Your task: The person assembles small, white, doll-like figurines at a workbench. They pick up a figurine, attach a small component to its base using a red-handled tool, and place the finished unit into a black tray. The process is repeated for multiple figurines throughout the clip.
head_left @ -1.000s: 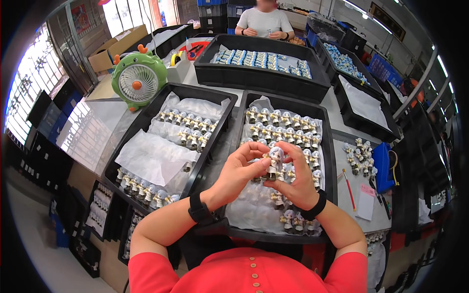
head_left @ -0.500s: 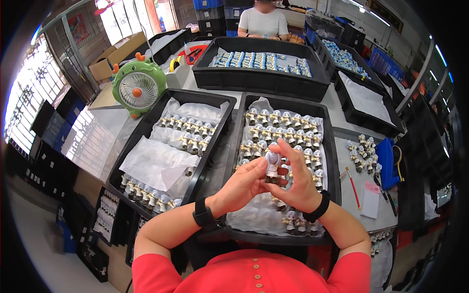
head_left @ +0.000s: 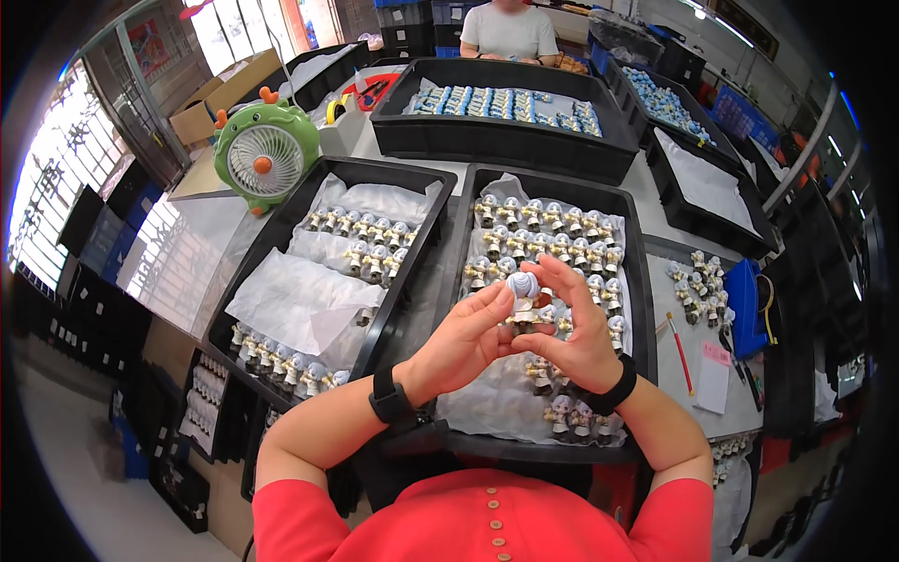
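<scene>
A small painted figurine [head_left: 523, 288] with pale lilac hair and a white outfit is held up between my hands above the right black tray [head_left: 641, 309]. The thumb and fingers of my left hand [head_left: 464, 342] pinch it from the left. My right hand [head_left: 582, 342] curls round its other side, thumb low by the base and index finger near the head. Rows of similar figurines [head_left: 552, 245] stand on white sheeting in that tray, partly hidden behind my hands. The left black tray [head_left: 412, 272] holds more such figurines, some beneath a white sheet [head_left: 295, 304].
A green fan [head_left: 264, 159] stands beyond the left tray. At the right are loose figurines [head_left: 698, 286], a red pen [head_left: 681, 361], a paper slip [head_left: 714, 382] and a blue bin [head_left: 744, 304]. A large tray [head_left: 496, 140] of blue pieces lies ahead; a person [head_left: 508, 33] sits behind it.
The figurine has turned and tilted in my fingers, its hair now more toward me. My hands stay nearly in place. The view has shifted slightly.
</scene>
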Motion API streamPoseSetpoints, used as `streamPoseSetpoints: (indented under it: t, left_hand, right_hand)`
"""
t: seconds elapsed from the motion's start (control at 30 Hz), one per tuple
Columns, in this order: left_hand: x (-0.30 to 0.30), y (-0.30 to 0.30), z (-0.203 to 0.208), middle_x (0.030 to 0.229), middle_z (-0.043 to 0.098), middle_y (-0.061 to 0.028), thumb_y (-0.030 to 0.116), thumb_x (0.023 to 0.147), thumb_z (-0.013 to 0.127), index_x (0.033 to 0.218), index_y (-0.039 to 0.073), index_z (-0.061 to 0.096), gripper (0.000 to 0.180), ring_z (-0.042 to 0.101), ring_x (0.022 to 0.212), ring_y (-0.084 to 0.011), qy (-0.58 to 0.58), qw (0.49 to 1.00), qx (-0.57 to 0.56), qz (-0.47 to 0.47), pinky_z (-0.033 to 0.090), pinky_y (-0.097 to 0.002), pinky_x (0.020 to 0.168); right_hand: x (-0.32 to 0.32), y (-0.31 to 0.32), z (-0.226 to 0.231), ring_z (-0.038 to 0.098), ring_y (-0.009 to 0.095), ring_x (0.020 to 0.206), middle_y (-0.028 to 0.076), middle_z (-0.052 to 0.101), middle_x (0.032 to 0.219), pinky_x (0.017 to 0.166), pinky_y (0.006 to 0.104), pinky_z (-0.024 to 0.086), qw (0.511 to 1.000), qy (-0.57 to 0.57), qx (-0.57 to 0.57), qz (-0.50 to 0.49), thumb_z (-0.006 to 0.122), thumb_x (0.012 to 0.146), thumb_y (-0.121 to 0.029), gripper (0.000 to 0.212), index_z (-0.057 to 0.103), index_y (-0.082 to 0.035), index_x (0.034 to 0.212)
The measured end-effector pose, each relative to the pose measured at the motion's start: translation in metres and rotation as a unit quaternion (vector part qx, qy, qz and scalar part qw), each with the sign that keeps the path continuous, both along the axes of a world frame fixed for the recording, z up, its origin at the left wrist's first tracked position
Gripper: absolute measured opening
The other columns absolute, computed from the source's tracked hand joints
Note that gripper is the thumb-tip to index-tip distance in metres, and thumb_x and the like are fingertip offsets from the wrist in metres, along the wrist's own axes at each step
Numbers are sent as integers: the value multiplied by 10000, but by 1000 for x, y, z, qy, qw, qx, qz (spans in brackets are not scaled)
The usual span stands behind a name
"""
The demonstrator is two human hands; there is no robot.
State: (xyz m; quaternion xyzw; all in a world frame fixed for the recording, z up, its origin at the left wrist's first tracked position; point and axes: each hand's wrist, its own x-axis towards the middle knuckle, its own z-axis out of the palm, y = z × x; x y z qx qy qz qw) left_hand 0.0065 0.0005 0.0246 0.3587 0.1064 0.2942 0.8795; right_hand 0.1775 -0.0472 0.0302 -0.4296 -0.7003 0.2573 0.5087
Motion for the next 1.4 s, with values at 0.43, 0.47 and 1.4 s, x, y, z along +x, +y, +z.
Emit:
streamPoseSetpoints:
  t: [0.43, 0.47, 1.4]
  left_hand:
    - [0, 1, 3, 1214, 507, -79, 304, 992, 349, 1332, 57, 352, 420, 558, 1072, -239, -25, 999, -5, -20, 476, -355, 896]
    - [0, 1, 3, 1219, 504, -83, 304, 994, 336, 1330, 50, 351, 421, 556, 1073, -244, -26, 999, -10, -24, 473, -360, 900]
    - [-56, 72, 72, 891, 594, -47, 206, 854, 651, 1149, 30, 511, 371, 607, 766, -115, 337, 882, 297, 146, 536, -260, 664]
  right_hand:
    - [2, 0, 0, 530, 184, 1057, 118, 512, 1250, 863, 294, 454, 999, 22, -21, 17, 817, 653, -153, 633, 446, -80, 1161]
    - [1, 0, 3, 525, 179, 1055, 110, 508, 1246, 860, 292, 453, 1000, 13, -17, 15, 823, 648, -165, 660, 440, -80, 1179]
    - [8, 1, -3, 554, 138, 871, 67, 542, 1135, 709, 261, 454, 999, -19, -8, -42, 725, 695, -55, 586, 473, -73, 1224]
